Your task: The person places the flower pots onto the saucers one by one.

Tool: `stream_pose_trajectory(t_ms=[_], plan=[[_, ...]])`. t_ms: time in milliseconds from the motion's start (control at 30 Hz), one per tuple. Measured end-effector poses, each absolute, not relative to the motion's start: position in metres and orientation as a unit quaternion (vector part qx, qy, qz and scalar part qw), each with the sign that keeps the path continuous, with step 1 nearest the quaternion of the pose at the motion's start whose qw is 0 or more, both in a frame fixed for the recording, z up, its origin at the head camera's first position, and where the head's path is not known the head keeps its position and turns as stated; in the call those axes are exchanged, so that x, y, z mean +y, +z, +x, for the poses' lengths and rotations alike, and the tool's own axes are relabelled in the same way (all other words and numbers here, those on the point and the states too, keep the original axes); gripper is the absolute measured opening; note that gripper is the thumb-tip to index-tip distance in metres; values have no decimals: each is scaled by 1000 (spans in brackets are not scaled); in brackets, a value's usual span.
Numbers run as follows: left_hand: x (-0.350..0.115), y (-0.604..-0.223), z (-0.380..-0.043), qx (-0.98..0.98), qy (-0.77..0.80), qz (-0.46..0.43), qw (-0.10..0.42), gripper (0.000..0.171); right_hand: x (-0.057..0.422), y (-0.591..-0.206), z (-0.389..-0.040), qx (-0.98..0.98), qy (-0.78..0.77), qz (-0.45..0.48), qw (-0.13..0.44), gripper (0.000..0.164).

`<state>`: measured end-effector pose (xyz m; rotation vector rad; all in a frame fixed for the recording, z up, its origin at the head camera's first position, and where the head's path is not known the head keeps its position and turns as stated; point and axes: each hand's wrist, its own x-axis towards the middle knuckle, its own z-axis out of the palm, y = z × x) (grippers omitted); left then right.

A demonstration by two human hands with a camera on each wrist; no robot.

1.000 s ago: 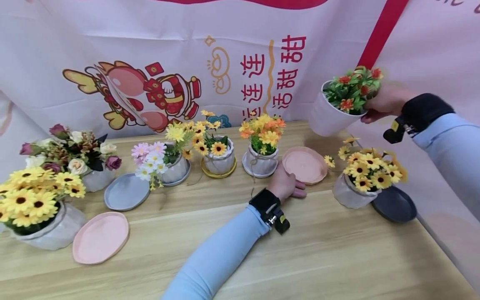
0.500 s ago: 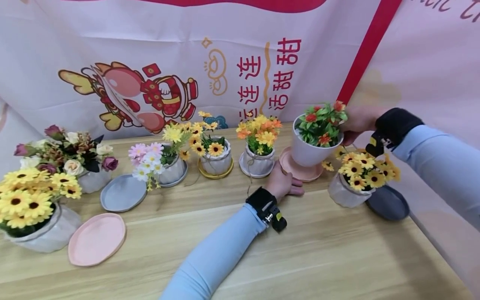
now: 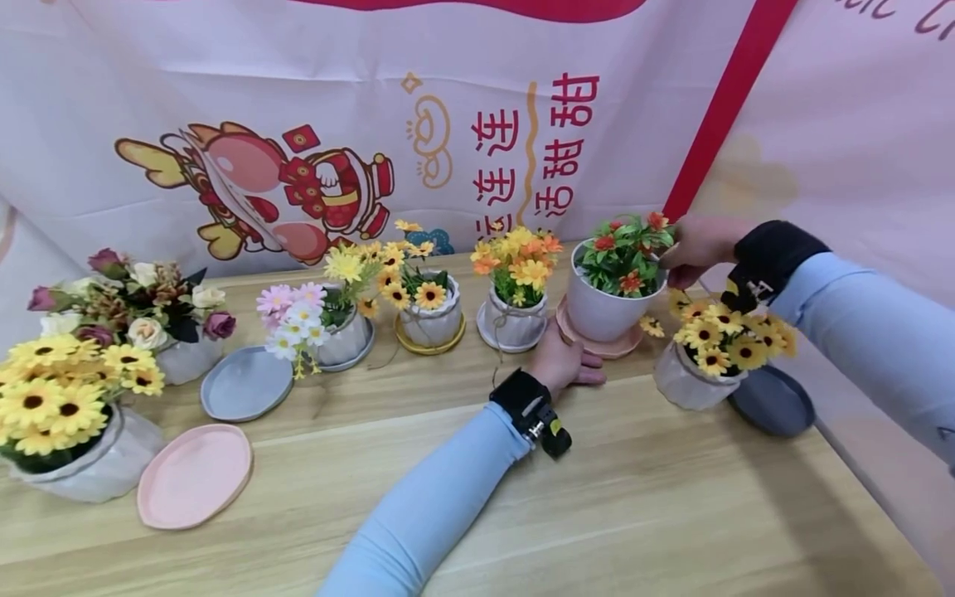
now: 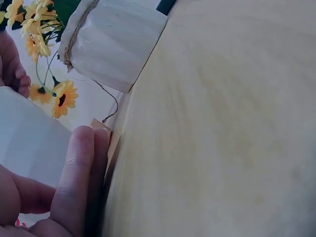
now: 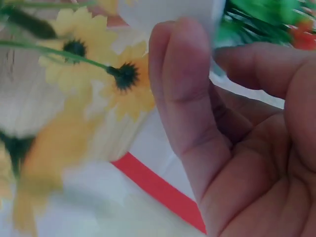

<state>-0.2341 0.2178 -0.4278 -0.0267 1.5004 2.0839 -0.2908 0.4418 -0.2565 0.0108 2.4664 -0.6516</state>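
Note:
A white flowerpot (image 3: 610, 311) with green leaves and red-orange flowers (image 3: 631, 283) stands upright on a pink saucer (image 3: 618, 347) in the head view. My right hand (image 3: 701, 247) pinches the pot's rim from the right; the right wrist view has the thumb inside and the fingers (image 5: 185, 74) outside. At the saucer's near left edge is my left hand (image 3: 563, 363), touching it. Its fingers (image 4: 76, 163) look straight in the left wrist view, and how its thumb bears on the rim is unclear.
A pot of yellow daisies (image 3: 697, 381) stands close on the right, beside a dark saucer (image 3: 776, 402). To the left, several potted flowers line the table, including an orange-flowered pot (image 3: 516, 319). A grey saucer (image 3: 246, 384) and another pink saucer (image 3: 196, 477) lie nearer. Behind hangs a printed cloth (image 3: 298, 50).
My right hand has brought the white flowerpot left and down from the air onto the pink saucer. My left hand has stayed at the saucer's edge.

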Motion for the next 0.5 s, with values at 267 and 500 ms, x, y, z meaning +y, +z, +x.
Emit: stream_pose_trajectory(t_ms=[267, 500], plan=[[213, -422, -235, 555, 788, 24, 266, 83, 470, -206, -255, 944, -250, 21, 214, 47], [210, -419, -234, 586, 766, 14, 262, 76, 515, -206, -201, 957, -258, 85, 104, 47]])
